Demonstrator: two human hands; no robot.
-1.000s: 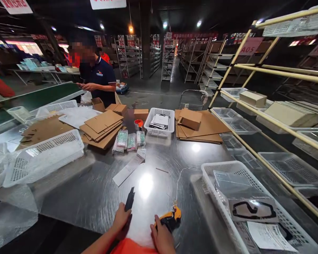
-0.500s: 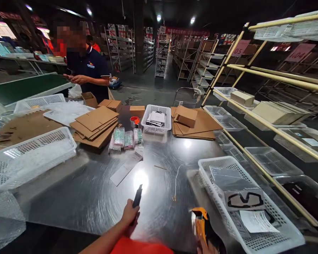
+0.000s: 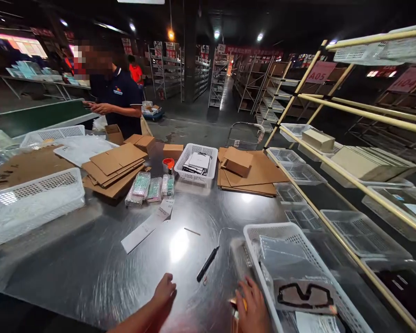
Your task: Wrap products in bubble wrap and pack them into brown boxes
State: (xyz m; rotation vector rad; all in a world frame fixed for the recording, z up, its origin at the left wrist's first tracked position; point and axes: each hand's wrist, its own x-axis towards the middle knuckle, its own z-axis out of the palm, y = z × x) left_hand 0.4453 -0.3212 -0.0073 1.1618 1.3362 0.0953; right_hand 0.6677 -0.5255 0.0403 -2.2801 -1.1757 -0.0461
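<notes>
Fingers of the right hand (image 3: 251, 303) are being held over a yellow tool (image 3: 244, 304) beside the near-right basket (image 3: 252, 252), their grip not being discernible; the left hand's (image 3: 164, 290) are being held together. Care is probably being aided by the black tool (image 3: 208, 264) being pointed away on the worktop (image 3: 138, 282).

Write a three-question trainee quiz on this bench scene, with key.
1. True or false: the black tool lies on the metal table.
2. Which hand is nearer the white basket at the near right?
A) left
B) right
3. Fill in: on the flat cardboard at the right rests a small cardboard ____.

Key:
1. True.
2. B, the right hand.
3. Box.
</notes>
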